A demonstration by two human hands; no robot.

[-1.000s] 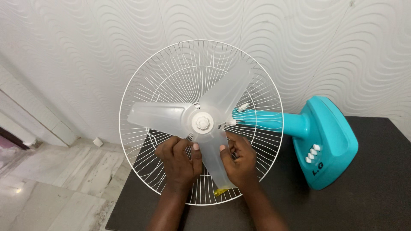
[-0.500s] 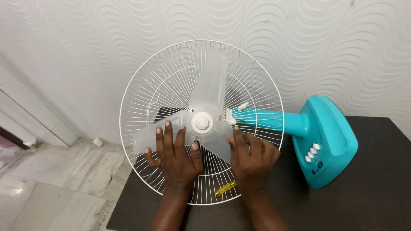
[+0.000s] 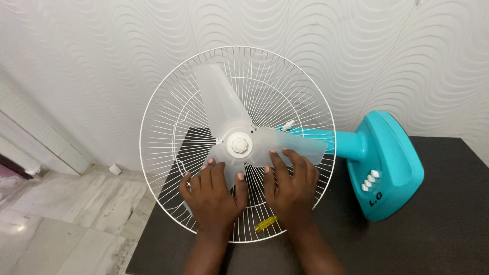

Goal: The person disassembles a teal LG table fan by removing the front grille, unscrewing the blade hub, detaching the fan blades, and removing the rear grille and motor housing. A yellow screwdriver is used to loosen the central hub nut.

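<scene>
1. At the far left we see a pale tiled floor [image 3: 61,224] below a white wall [image 3: 91,66] with a wavy relief. Neither is in contact with the work.
2. We find the white wire guard [image 3: 168,91] of the fan tipped toward the camera, its lower rim near the front edge of the dark table [image 3: 438,239].
3. Our left hand [image 3: 213,196] lies flat on the lower-left blade, fingers [image 3: 206,173] spread wide and gripping nothing. We judge that the flat palm steadies the blade against the guard.
4. The clear three-blade propeller [image 3: 218,99] sits inside the guard on the central white hub cap [image 3: 239,144]. One blade points up and left, one right, one down under the left hand.
5. A small yellow-handled tool [image 3: 266,223] lies on the table behind the wires, between the two wrists.
6. Our right hand [image 3: 291,188] rests open on the right blade, fingers [image 3: 288,163] extended and apart, holding nothing. Both hands flank the hub, which appears to keep the propeller from turning.
7. At the right, the teal stand [image 3: 392,163] lies on its side on the table, so the guard faces us.
</scene>
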